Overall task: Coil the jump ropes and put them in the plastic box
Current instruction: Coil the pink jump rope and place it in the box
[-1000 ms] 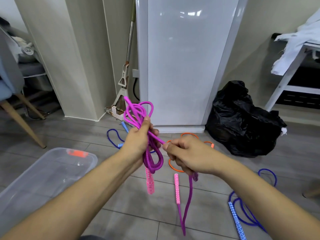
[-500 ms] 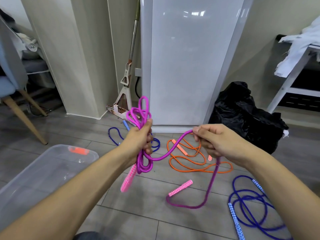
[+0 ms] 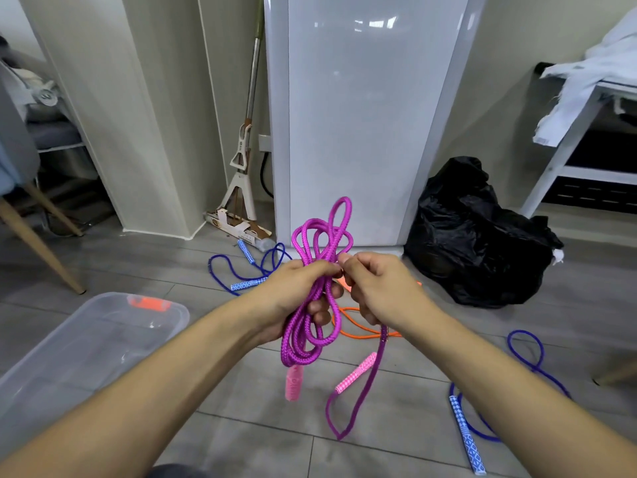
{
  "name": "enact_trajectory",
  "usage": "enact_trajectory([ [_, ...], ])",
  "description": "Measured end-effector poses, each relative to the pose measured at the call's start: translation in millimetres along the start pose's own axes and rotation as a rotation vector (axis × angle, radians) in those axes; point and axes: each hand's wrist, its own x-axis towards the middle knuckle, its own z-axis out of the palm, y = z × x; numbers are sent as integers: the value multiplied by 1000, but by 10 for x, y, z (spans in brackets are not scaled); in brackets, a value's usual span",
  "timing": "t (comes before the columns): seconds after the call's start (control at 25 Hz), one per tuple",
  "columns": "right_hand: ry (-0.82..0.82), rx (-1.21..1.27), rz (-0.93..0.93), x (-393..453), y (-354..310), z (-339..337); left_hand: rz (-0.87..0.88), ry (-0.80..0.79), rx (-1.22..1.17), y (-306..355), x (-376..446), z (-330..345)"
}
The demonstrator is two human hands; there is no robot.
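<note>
Left grip (image 3: 293, 298): my fingers curl round the purple jump rope (image 3: 312, 288); coil's long axis runs 6 to 12 o'clock, loops up.
Right grip (image 3: 375, 288): pinching the same rope's strand; tail hangs toward 6.
Pink handles (image 3: 355, 376): dangling low.
Plastic box (image 3: 86, 339): floor, 9 o'clock.
Writing: none readable.

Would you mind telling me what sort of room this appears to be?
Probably a kitchen or utility corner of a home: a tall white appliance, likely a fridge, a mop leaning in the gap beside it, and a full black rubbish bag on the grey tiled floor.
</note>
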Motion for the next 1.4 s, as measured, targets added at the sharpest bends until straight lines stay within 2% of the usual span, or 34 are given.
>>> enact_trajectory([
  [0.16, -119, 91, 95, -35, -16, -75, 21, 46, 68, -36, 35, -69],
  [0.4, -363, 148, 133, -36, 105, -443, 175, 190, -489, 91, 114, -379],
  [0.52, -368, 265, 137, -36, 198, -696, 159, 230, -600, 129, 130, -579],
  [0.64, -276, 319, 220, -43, 182, -970, 161, 257, -729, 150, 137, -710],
  [0.72, -157, 302, 202, -16, 178, -1084, 151, 321, -633, 126, 138, -748],
  [0.8, -19, 383, 115, 42, 136, -1061, 120, 363, -419, 60, 142, -673],
  [0.92, 96, 356, 35, 82, -52, -758, 80, 298, -186, -40, 145, -383],
  [1.04, 34, 178, -14, 56, -141, -404, 32, 179, -106, -43, 101, -136],
  [1.16, -46, -138, -130, 23, -75, -141, -8, 128, -103, -20, 61, -4],
  [1.28, -125, -368, -212, -30, -65, 20, 67, 174, 9, -34, 41, 90],
  [1.4, -246, -324, -191, -105, -79, 90, 149, 273, 67, -36, 57, 58],
])
